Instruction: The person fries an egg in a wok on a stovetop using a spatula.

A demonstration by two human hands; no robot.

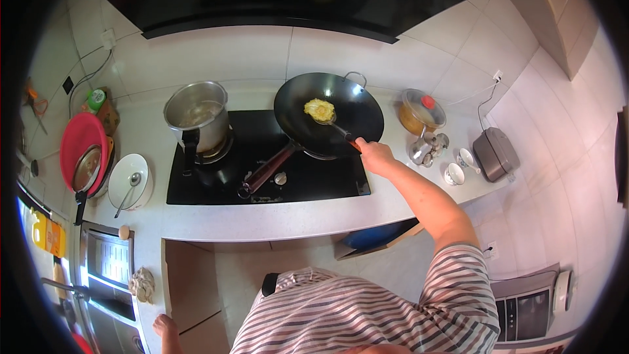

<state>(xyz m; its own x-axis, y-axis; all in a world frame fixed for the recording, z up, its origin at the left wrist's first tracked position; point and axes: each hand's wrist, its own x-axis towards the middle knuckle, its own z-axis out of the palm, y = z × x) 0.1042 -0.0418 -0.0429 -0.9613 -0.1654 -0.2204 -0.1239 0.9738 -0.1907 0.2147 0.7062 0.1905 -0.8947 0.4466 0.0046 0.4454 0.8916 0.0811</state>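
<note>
My right hand (377, 155) grips the handle of a metal cooking utensil (339, 129), whose head is under a yellow fried egg (319, 109) in the black wok (300, 132). The wok stands on the right side of the black glass cooktop (314, 182), its long handle pointing to the front left. On the left burner is a metal pot (196, 103) with liquid inside and a black handle. My left hand (165, 325) is low at the left, by the counter's edge near the sink; its fingers look curled, and whether it touches the edge is unclear.
Left of the cooktop are a white bowl (117, 182) with a spoon, a red basin (66, 145), an egg (124, 232) and a crumpled cloth (142, 285). To the right stand a lidded bowl (410, 115), metal containers (420, 150), small cups (454, 174) and a grey appliance (496, 154). A range hood overhangs.
</note>
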